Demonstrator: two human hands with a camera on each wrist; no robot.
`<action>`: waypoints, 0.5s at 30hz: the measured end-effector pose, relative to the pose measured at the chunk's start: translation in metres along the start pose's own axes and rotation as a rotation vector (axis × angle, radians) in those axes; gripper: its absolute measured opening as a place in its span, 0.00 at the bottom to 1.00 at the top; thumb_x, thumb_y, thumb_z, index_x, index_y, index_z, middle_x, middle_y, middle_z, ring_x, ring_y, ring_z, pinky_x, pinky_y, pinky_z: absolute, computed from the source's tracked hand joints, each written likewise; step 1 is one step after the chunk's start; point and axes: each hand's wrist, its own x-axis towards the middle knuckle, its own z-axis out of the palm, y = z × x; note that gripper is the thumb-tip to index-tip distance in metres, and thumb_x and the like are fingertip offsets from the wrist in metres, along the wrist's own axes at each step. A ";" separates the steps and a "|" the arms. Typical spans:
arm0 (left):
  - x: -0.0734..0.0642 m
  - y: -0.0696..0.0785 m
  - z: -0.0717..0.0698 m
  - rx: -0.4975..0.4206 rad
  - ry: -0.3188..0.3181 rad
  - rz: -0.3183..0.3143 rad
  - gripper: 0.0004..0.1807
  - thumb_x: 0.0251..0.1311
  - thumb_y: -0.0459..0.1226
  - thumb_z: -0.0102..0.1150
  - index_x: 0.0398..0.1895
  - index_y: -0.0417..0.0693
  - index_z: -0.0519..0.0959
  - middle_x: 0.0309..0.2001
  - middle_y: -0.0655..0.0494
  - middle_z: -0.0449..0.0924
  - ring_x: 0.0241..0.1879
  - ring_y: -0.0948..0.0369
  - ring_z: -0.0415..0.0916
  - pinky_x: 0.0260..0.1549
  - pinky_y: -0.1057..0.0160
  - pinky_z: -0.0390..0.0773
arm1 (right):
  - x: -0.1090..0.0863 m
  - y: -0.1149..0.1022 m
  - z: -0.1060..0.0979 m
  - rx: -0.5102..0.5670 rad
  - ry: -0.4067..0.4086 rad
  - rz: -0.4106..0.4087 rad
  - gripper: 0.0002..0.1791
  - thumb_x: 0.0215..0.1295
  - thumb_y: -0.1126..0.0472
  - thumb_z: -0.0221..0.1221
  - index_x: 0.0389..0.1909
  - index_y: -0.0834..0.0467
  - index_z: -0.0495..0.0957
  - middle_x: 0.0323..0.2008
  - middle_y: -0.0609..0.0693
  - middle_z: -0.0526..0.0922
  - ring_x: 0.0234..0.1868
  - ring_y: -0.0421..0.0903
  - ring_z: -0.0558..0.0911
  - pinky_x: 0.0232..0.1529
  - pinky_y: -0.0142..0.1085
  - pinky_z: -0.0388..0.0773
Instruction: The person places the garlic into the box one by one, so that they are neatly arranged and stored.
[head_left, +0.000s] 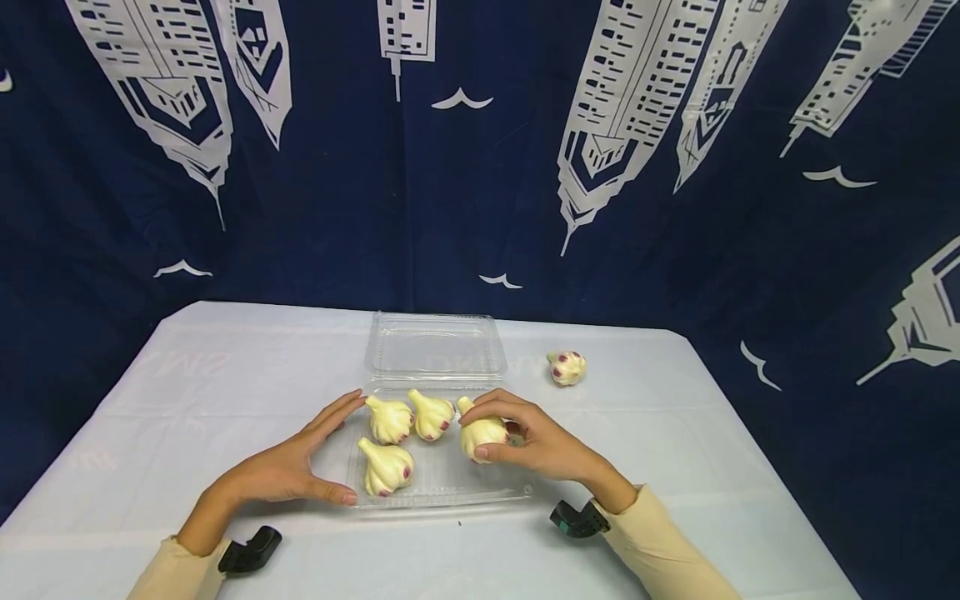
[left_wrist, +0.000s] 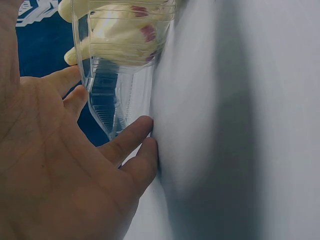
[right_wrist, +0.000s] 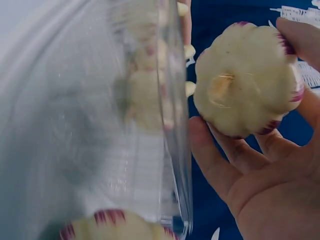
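My right hand (head_left: 536,437) grips a garlic bulb (head_left: 483,435) over the right half of a clear plastic clamshell box (head_left: 442,497). In the right wrist view the bulb (right_wrist: 245,82) shows its root end, held between thumb and fingers above the box rim (right_wrist: 182,150). Three other bulbs sit in the box's left part: one at back left (head_left: 390,419), one at back middle (head_left: 432,415) and one at front left (head_left: 386,467). With fingers spread, my left hand (head_left: 292,462) rests against the box's left side; in the left wrist view its fingertips (left_wrist: 142,125) touch the clear wall.
The clamshell's lid (head_left: 438,346) lies folded back behind the box. A further garlic bulb (head_left: 567,367) lies on the white tablecloth (head_left: 637,400) to the right of the lid. A dark blue curtain (head_left: 337,208) with white building prints hangs behind the table.
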 end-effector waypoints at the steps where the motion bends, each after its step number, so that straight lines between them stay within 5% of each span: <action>1: 0.000 0.000 0.000 0.003 0.000 0.002 0.65 0.46 0.47 0.80 0.81 0.51 0.45 0.81 0.42 0.35 0.77 0.35 0.34 0.65 0.23 0.46 | 0.001 -0.001 0.002 -0.021 0.001 0.001 0.19 0.67 0.60 0.66 0.58 0.49 0.79 0.58 0.49 0.76 0.58 0.44 0.74 0.49 0.34 0.80; 5: 0.000 -0.002 0.000 -0.002 -0.001 0.005 0.65 0.46 0.47 0.80 0.81 0.50 0.44 0.81 0.42 0.34 0.77 0.34 0.36 0.65 0.23 0.46 | 0.005 -0.003 0.012 -0.121 0.013 -0.012 0.20 0.66 0.55 0.67 0.58 0.45 0.79 0.57 0.43 0.77 0.58 0.42 0.75 0.50 0.33 0.77; 15: 0.000 -0.002 0.001 -0.012 -0.003 0.009 0.66 0.46 0.46 0.80 0.81 0.50 0.44 0.81 0.41 0.33 0.77 0.33 0.36 0.64 0.23 0.46 | 0.013 -0.002 0.033 -0.295 -0.011 -0.059 0.21 0.71 0.54 0.61 0.62 0.52 0.75 0.59 0.43 0.77 0.52 0.37 0.76 0.52 0.33 0.77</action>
